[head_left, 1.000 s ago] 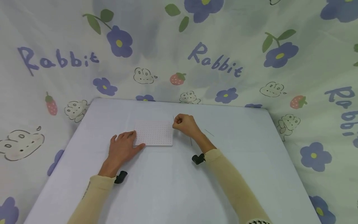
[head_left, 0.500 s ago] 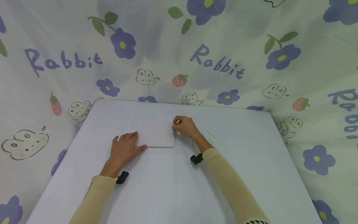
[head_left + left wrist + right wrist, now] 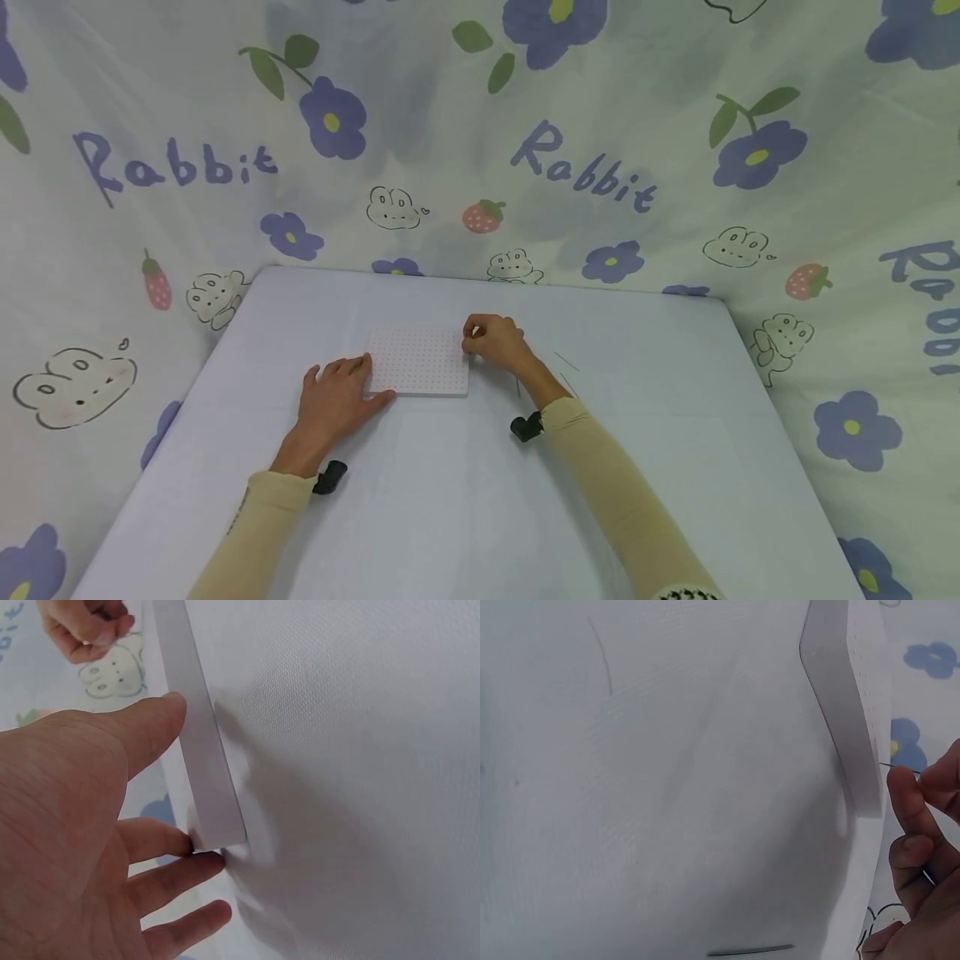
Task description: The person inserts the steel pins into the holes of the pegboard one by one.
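Head view: a white perforated board (image 3: 417, 360) lies flat on the table (image 3: 465, 500), near its far middle. The left hand (image 3: 332, 406) rests flat at the board's near left corner, fingers straight, thumb along the near edge. The right hand (image 3: 495, 340) sits at the board's right edge, fingers curled. Thin pins (image 3: 566, 361) lie on the table right of the board.

Left wrist view: the left hand's (image 3: 67, 847) straight fingers (image 3: 169, 879) touch the board (image 3: 202, 780) at its corner; the thumb lies against its side.

Right wrist view: the right hand (image 3: 922, 847) pinches a thin pin (image 3: 900, 768) beside the board's (image 3: 851, 712) edge. Two pins (image 3: 750, 949) lie loose on the table.
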`<state>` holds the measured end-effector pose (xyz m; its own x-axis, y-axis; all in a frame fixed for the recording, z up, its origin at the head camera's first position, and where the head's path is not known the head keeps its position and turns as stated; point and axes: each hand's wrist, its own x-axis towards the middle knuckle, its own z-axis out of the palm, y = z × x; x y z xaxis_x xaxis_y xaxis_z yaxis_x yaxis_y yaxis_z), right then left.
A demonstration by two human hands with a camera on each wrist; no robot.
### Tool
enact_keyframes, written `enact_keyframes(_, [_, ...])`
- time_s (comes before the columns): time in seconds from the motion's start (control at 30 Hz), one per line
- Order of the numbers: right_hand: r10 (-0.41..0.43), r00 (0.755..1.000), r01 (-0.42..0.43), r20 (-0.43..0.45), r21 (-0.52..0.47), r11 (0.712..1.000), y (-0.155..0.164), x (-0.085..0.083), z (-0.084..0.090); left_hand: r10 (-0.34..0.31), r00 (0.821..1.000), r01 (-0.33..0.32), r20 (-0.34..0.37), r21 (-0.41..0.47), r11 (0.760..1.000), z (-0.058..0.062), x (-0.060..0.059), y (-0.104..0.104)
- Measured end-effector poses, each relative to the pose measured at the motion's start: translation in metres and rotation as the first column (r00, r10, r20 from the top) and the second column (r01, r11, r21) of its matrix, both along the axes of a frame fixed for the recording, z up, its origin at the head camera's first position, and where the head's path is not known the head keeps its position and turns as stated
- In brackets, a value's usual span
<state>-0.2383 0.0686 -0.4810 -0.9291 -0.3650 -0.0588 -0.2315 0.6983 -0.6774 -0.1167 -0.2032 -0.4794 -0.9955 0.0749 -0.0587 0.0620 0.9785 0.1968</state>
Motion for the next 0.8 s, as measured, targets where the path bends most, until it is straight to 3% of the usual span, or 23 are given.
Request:
enact_keyframes(0.3, [0.026,0.999,-0.024,-0.018,0.113,0.993,0.0004,0.0007,-0.0053,-0.009,1.0,0.009,-0.012,0.005,1.0,-0.0029,0.0001,0.0001])
enact_keyframes(0.8, [0.042,0.998,-0.034,-0.053,0.15,0.988,0.0009,0.0038,-0.0038,-0.005,0.999,0.007,-0.053,0.047,0.999,-0.0055,-0.0027,-0.0033])
